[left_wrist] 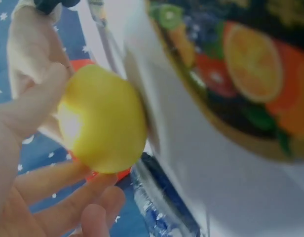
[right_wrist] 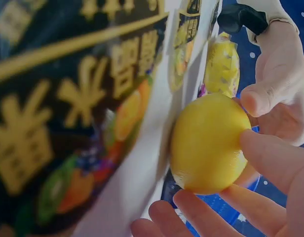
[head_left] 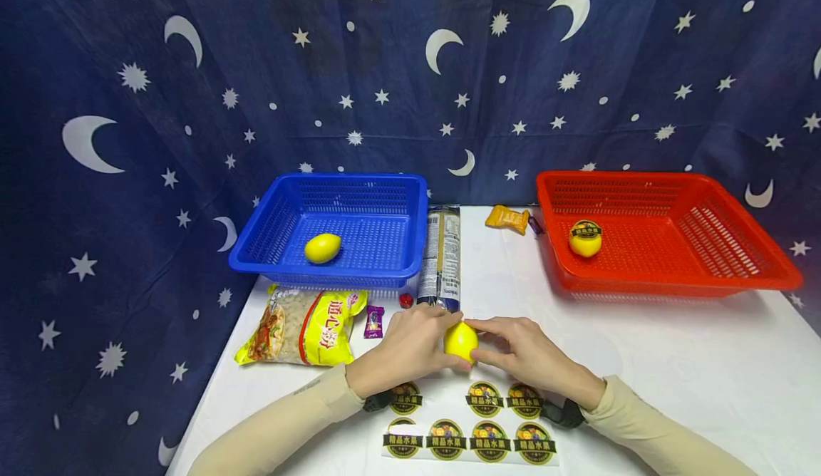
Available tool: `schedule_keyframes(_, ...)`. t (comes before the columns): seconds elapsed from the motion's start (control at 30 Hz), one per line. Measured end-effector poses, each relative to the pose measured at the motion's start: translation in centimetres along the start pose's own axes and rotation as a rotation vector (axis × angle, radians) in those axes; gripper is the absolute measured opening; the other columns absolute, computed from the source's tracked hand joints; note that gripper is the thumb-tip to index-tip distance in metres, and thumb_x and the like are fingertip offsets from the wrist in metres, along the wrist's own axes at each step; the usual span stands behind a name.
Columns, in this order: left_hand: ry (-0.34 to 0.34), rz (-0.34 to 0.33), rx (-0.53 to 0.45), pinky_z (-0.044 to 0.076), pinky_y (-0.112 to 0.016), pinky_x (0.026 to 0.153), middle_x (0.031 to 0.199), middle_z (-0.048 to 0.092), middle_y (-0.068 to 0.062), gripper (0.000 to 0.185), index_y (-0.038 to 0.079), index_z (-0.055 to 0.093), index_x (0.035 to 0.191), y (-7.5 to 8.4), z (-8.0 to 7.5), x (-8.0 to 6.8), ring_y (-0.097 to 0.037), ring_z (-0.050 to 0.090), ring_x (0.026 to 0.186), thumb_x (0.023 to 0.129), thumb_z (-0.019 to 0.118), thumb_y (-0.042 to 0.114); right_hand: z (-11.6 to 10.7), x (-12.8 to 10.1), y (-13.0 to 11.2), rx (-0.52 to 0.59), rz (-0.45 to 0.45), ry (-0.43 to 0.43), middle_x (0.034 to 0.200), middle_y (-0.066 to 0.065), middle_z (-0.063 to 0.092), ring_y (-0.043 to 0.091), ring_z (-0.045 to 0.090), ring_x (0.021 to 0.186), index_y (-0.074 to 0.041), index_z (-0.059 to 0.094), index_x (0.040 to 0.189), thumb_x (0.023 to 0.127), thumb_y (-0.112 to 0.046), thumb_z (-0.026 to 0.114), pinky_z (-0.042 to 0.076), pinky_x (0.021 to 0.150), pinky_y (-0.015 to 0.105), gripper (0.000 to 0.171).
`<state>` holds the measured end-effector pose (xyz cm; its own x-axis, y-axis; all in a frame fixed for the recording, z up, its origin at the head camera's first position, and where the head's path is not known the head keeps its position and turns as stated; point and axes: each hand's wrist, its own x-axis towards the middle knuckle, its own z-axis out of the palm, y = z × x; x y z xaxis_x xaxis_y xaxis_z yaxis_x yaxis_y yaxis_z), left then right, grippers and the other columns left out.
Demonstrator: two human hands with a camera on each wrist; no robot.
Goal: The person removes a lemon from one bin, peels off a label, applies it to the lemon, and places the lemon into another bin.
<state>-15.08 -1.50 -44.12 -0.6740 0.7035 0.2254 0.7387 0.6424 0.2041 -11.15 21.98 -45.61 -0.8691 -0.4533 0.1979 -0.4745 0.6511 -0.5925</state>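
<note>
While both hands share one lemon, findings follow.
Lemon (head_left: 460,341): lower centre, above the sticker sheet (head_left: 471,430).
Left hand (head_left: 405,351): fingers curled round it.
Right hand (head_left: 522,353): fingertips pinching it.
Risk: smooth, round skin; a loosened hold could let it roll off.

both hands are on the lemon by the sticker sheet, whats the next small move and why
Probably peel one sticker off the sheet and press it onto the lemon. Left hand and right hand hold it bare just above the sheet, while the lemon in the red basket already wears a label and the one in the blue basket does not.
</note>
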Motion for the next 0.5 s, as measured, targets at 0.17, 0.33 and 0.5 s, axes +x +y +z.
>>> schedule_keyframes(0.17,0.033,0.026,-0.029,0.051,-0.023,0.063,0.112,0.079,0.005,0.065,0.020,0.077,0.121,-0.20,-0.35,-0.19,-0.014,0.071,0.091,0.073,0.083,0.063,-0.02,0.02,-0.03,-0.002,-0.010,0.017,0.120,-0.001,0.077,0.014,0.074,0.101,-0.013,0.068,0.136,0.091,-0.034,0.078,0.061,0.080,0.030,0.050)
schedule_keyframes(0.33,0.040,0.016,-0.046,0.056,-0.027,0.068,0.114,0.079,0.005,0.067,0.019,0.076,0.122,-0.24,-0.10,-0.30,-0.015,0.073,0.095,0.072,0.083,0.063,0.01,-0.08,-0.04,0.001,0.020,-0.013,0.123,-0.002,0.075,0.013,0.073,0.103,-0.014,0.065,0.139,0.093,-0.038,0.075,0.059,0.081,0.030,0.052)
schedule_keyframes(0.5,0.034,-0.006,-0.080,0.057,-0.030,0.072,0.120,0.077,0.003,0.072,0.019,0.073,0.128,-0.30,-0.28,-0.63,-0.017,0.073,0.102,0.073,0.082,0.064,-0.17,-0.88,-0.43,-0.053,0.060,-0.035,0.127,-0.004,0.073,0.013,0.071,0.107,-0.016,0.062,0.142,0.093,-0.040,0.074,0.058,0.088,0.036,0.056)
